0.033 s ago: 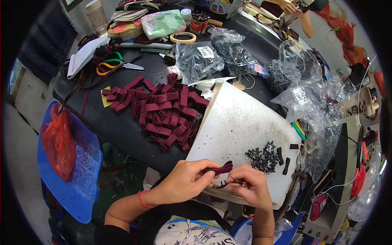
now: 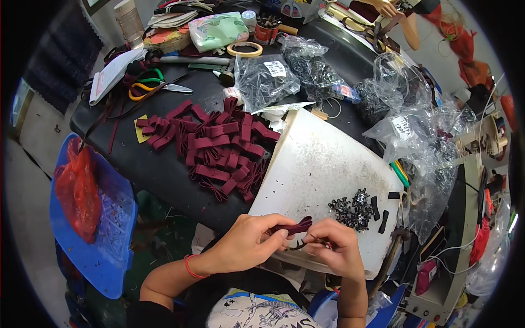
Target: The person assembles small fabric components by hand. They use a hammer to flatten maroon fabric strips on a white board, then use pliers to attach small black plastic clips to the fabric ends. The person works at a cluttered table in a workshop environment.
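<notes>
My left hand (image 2: pixel 254 243) pinches a looped maroon ribbon bow (image 2: pixel 295 226) between thumb and fingers, with its loops pointing right. Close beside it, my right hand (image 2: pixel 336 249) is closed on a thin dark strip (image 2: pixel 298 245) whose end sticks out toward the left hand. Both hands are over the near edge of a worn white board (image 2: pixel 317 158). On that board, right of the hands, lies a small heap of shiny black metal clips (image 2: pixel 355 210). Beyond the left hand a large pile of maroon ribbon bows (image 2: pixel 219 143) covers part of the black table (image 2: pixel 164 177).
Small black bow pieces (image 2: pixel 383 221) lie by the clips. Clear plastic bags (image 2: pixel 268 85) crowd the back and right. Scissors (image 2: pixel 178 88), a tape roll (image 2: pixel 245 50) and a notepad (image 2: pixel 114 76) are at the far left. A blue scoop-shaped bin (image 2: pixel 117 218) holds a red bag (image 2: pixel 78 191).
The dark strip and the fingertips of my right hand have shifted very slightly upward. My left hand keeps its place with the maroon bow.
</notes>
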Motion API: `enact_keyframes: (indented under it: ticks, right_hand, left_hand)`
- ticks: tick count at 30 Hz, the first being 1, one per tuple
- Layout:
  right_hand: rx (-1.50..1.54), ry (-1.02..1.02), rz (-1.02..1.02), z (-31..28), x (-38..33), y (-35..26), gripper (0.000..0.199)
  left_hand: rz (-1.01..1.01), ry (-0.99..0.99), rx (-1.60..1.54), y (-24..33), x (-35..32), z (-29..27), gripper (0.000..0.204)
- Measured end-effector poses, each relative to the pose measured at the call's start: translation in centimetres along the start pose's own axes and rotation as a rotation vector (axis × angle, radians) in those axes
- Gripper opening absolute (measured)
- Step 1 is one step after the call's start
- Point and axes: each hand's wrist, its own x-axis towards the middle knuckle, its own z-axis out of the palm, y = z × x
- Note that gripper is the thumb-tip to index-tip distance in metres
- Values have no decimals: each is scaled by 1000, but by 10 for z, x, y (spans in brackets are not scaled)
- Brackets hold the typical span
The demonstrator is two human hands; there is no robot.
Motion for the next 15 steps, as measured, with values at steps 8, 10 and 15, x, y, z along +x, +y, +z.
enact_keyframes:
  ticks: [8, 10, 15]
  right_hand:
    - [24, 66, -29, 4, -3, 14, 28]
    - [16, 77, -44, 7, -3, 16, 29]
    - [-144, 66, -43, 8, -5, 7, 35]
  left_hand:
    - [3, -48, -76, 3, -1, 2, 27]
    - [-4, -58, -93, 2, -2, 2, 26]
    - [-7, -32, -123, -2, -3, 5, 26]
